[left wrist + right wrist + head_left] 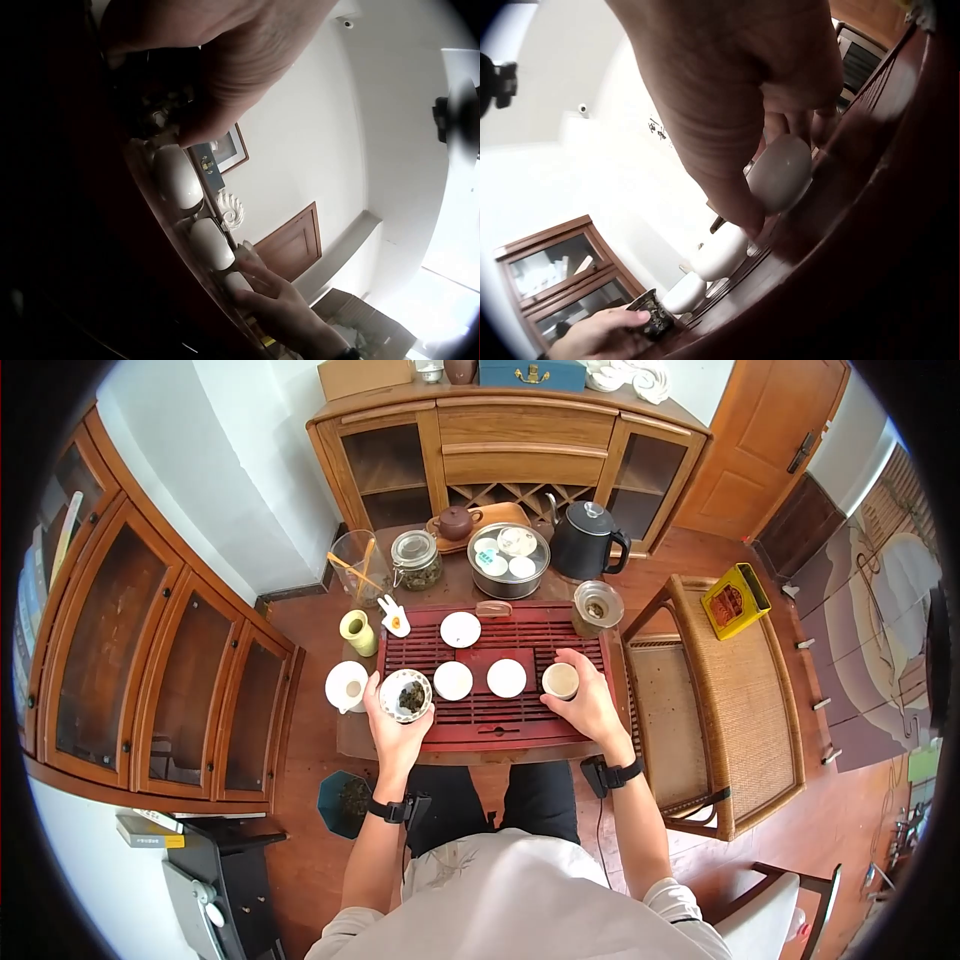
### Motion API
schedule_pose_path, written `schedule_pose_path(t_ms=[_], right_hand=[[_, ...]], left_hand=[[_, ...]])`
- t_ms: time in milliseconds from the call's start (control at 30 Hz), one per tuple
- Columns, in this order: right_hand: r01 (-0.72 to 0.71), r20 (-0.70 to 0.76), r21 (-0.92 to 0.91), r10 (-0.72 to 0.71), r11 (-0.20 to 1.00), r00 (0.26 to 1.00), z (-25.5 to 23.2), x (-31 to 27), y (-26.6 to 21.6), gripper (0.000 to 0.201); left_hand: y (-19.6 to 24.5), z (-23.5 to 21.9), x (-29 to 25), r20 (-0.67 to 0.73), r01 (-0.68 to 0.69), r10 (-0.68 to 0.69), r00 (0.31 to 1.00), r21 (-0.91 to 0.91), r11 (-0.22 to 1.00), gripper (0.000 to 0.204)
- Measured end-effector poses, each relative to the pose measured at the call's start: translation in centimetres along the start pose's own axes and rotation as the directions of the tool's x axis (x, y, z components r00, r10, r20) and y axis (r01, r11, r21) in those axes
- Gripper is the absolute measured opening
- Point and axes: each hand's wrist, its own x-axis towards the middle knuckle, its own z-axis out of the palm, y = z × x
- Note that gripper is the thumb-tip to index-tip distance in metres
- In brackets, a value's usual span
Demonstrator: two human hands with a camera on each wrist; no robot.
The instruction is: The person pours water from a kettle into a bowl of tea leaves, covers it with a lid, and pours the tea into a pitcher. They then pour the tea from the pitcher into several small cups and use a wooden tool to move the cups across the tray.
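Note:
My left hand holds a flared, dark-patterned tea bowl with a pale rim by its sides, at the left front of the red slatted tea tray. Dark wet leaves lie inside it. At the tray's right side my right hand grips a small white teacup, thumb in front and fingers behind. The right wrist view shows that cup between thumb and fingers, low over the tray. Between the hands stand two white cups, one left and one right; another white cup is farther back.
Left of the tray are a white pitcher, a green cup and a white hand-shaped figurine. Behind it stand a glass jar, a round metal pan with cups and a black kettle. A glass strainer cup occupies the right back corner.

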Motion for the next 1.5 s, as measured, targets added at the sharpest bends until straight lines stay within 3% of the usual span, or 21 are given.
schedule_pose_path(t_ms=[400, 467, 600, 767, 900, 1033, 1300, 1500], right_hand=[[0.003, 0.086, -0.034, 0.0, 0.999, 0.996, -1.0, -0.5, -1.2, 0.082], [0.078, 0.059, -0.2, -0.067, 0.977, 0.996, -1.2, -0.4, -2.5, 0.085], [0.166, 0.063, -0.265, -0.155, 0.95, 0.986, -0.2, 1.1, -3.9, 0.089], [0.342, 0.227, -0.296, -0.282, 0.892, 0.932, 1.6, 3.2, -5.9, 0.092], [0.379, 0.292, -0.408, -0.274, 0.831, 0.916, 2.8, 3.9, -5.9, 0.088], [0.349, 0.32, -0.409, -0.226, 0.843, 0.92, 2.5, 3.8, -6.2, 0.085], [0.389, 0.265, -0.404, -0.3, 0.828, 0.916, 2.0, 3.0, -7.5, 0.084], [0.488, 0.322, -0.303, -0.394, 0.819, 0.861, 6.1, 4.5, -8.4, 0.084]], left_hand=[[0.0, 0.2, -1.1, -0.01, -0.03, 0.029, 1.0, -0.068, 0.997, 0.104], [-0.2, 0.2, -1.1, -0.02, -0.036, 0.034, 0.999, -0.069, 0.997, 0.104], [-0.4, 0.3, -1.2, -0.033, -0.065, 0.063, 0.997, -0.043, 0.997, 0.105], [-0.4, 0.3, -1.3, -0.031, -0.034, 0.032, 0.999, -0.061, 0.998, 0.105], [-0.2, 0.3, -1.4, -0.033, -0.03, 0.028, 0.999, -0.051, 0.998, 0.104], [-0.7, 0.3, -1.3, -0.039, -0.053, 0.051, 0.998, -0.05, 0.997, 0.104], [-0.3, 0.5, -1.5, -0.041, -0.056, 0.054, 0.998, -0.036, 0.998, 0.102], [-0.2, 0.5, -1.5, -0.045, -0.039, 0.037, 0.998, -0.056, 0.998, 0.102]])
